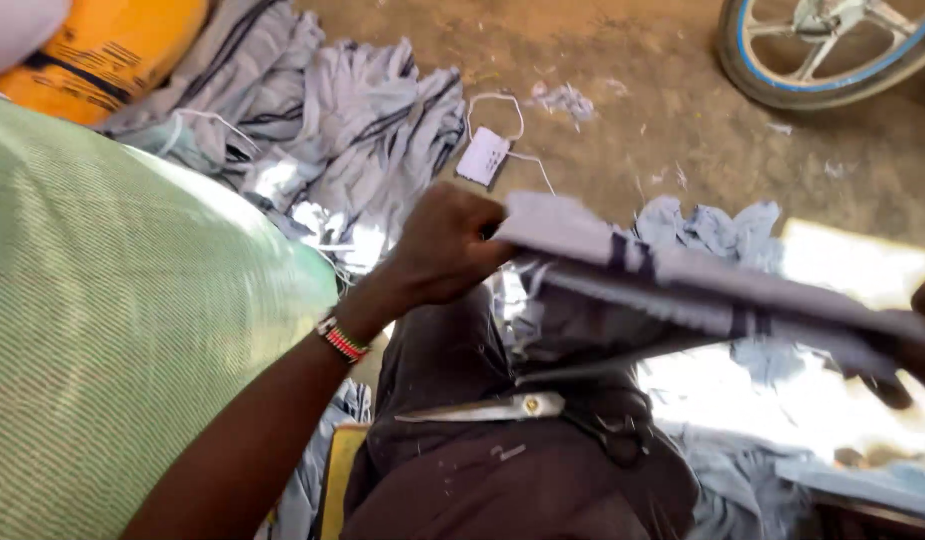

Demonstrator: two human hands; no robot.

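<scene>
Left hand (444,248) fingers clamp one end of the soft grey striped cloth strip (702,290), stretched over the lap. Right hand (922,335) at the other end, grip blurred, cannot tell. Cloth looks light, limp; best held at edges. Steel scissors (502,408) lie below.

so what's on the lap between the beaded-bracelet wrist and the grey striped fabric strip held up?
Head view: metal scissors lie on the dark trousers, below the strip.
</scene>
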